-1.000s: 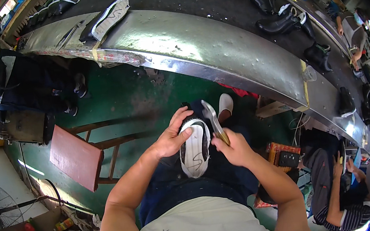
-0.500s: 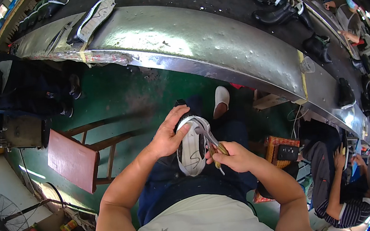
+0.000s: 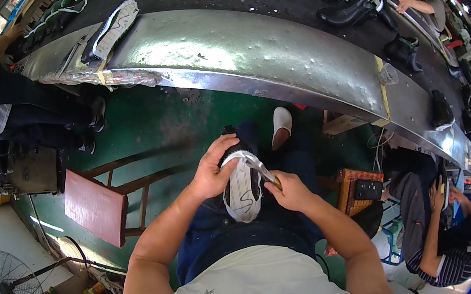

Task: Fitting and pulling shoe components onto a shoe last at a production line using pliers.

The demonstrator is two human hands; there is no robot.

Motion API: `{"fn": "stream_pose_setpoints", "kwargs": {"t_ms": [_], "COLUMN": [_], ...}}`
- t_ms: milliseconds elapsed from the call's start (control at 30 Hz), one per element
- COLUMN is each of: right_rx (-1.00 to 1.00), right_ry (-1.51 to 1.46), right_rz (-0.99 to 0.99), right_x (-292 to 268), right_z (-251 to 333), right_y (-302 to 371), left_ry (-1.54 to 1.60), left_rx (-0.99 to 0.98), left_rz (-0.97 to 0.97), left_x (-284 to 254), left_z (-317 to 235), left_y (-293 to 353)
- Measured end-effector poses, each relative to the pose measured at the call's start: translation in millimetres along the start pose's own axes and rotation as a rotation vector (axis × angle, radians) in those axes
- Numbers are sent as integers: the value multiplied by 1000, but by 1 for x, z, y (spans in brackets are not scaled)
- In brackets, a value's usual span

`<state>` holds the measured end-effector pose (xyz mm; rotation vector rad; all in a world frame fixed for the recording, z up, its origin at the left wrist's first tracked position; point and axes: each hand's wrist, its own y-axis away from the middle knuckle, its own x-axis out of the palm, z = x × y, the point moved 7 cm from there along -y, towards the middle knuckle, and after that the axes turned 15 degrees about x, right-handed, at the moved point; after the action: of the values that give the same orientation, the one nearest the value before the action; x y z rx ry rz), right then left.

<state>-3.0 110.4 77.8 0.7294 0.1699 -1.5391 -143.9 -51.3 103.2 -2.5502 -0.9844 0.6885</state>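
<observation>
A shoe (image 3: 242, 192) lies sole up over my lap, its pale insole board facing me with a dark curved line on it. A whitish edge of the upper folds round its rim. My left hand (image 3: 216, 170) is wrapped about the far left end, thumb pressed on the white edge. In my right hand (image 3: 293, 191) is a pair of lasting pincers (image 3: 260, 169), gripped by the handles. The pincers' metal head touches the upper's edge at the far end of the shoe. Whether the jaws bite on it I cannot tell.
Ahead runs a metal-edged conveyor bench (image 3: 187, 41) with a sole-up shoe (image 3: 115, 29) and several black boots (image 3: 342, 13). A pink-topped stool (image 3: 95, 208) stands left, a fan (image 3: 5, 276) lower left. Co-workers sit or stand at both sides, one in a striped shirt (image 3: 438, 266) at right.
My right hand has risen slightly and its fingers have closed round the handles. The pincers' head has shifted up and left on the rim. My left hand keeps its grip on the shoe.
</observation>
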Motion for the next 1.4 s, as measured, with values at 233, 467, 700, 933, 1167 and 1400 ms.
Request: {"fn": "stream_pose_setpoints", "kwargs": {"t_ms": [233,467,700,933,1167,1400], "right_rx": [12,281,7,225,369,523], "right_ry": [152,134,-303,-281,-279,-504], "right_rz": [-131,225,-212,-159,-28,131], "right_x": [-5,-23,-30,0,43,15], "right_z": [24,16,44,-5,-37,-76], "right_y": [34,45,35,38,20,55], "left_ry": [125,159,188,210,160,341], "left_rx": [-83,-223,-195,-522,-682,-581], "left_rz": [-15,-95,-2,-197,-5,204], "left_x": [6,14,13,20,46,92], "left_z": [-6,4,-2,16,6,17], "left_y": [11,14,6,69,113,70]}}
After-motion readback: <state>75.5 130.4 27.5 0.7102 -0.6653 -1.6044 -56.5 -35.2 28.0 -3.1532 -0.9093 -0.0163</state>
